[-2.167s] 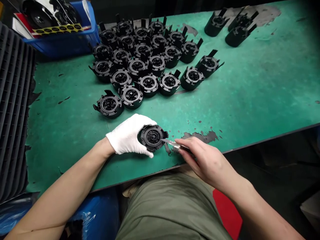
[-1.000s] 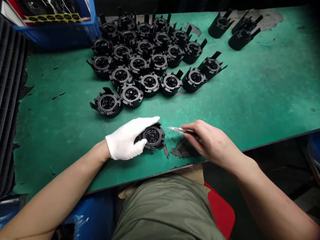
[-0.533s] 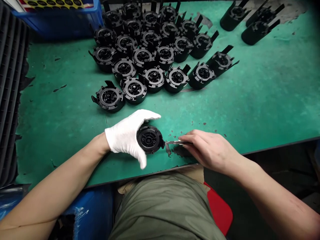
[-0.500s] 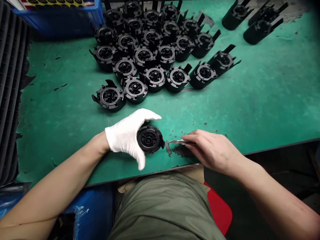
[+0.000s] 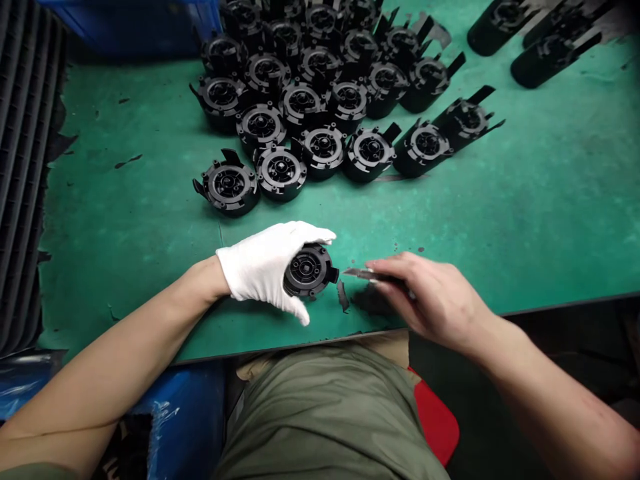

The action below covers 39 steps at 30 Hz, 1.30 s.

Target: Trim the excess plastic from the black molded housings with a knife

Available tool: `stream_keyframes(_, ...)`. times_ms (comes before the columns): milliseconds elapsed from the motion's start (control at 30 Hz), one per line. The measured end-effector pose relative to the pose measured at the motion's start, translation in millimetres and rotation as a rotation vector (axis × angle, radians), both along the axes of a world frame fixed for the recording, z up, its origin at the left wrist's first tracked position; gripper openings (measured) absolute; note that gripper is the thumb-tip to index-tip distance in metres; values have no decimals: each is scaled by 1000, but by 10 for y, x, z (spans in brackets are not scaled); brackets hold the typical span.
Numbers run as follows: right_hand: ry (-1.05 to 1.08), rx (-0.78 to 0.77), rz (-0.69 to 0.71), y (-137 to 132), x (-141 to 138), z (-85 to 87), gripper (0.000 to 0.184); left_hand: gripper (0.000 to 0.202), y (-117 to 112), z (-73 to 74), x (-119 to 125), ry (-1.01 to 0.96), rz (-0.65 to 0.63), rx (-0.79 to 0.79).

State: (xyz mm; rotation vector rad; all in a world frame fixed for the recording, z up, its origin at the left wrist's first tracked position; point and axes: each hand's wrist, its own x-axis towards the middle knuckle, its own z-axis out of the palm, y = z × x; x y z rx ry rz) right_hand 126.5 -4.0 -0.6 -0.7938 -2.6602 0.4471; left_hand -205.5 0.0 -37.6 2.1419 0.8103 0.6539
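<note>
My left hand (image 5: pixel 265 267), in a white glove, is wrapped round a round black plastic part (image 5: pixel 310 270) held just above the near edge of the green table (image 5: pixel 525 213). My bare right hand (image 5: pixel 425 297) pinches a small metal blade (image 5: pixel 357 273) whose tip points left at the part's right side, a short gap away. Dark flecks and a worn patch in the mat lie under the blade.
Several matching black round parts (image 5: pixel 320 107) stand packed in rows at the table's far middle, one (image 5: pixel 229 187) set apart at the front left. More black parts (image 5: pixel 545 33) lie far right. A blue bin (image 5: pixel 130 27) is far left, a ribbed black stack (image 5: pixel 25 167) along the left edge.
The view has tilted down, so the rows of parts sit higher in frame. My left hand has turned the part slightly; the blade stays close to its right side.
</note>
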Motion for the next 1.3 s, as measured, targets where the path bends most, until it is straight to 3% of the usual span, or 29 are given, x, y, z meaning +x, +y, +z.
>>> stream_keyframes(133,-10,-89,-95,-428,-64,-75,23,121,0,13,9,81,11,-46)
stream_keyframes(233,-33,-148,-203,-613,-136,-71,33,116,-44,-8,76,55,87,-14)
stream_keyframes(433,-210,8,-302,-602,-207,59,43,87,-138,-68,201,-25,201,190)
stream_keyframes(600,-341,105,-318,-569,-211,133,41,79,-144,-74,197,-18,198,193)
stream_keyframes(833,-450,179,-296,-607,-222,167,42,81,-156,-111,205,-4,202,195)
stream_keyframes(1000,-501,199,-267,-646,-234,212,54,85,-169,-111,215,-20,214,186)
stream_keyframes(1167,-506,209,-157,-515,-156,255,61,103,-146,-97,224,31,230,129)
stream_keyframes(1300,-523,209,-44,-330,-56,261,59,99,-90,-54,242,83,211,30)
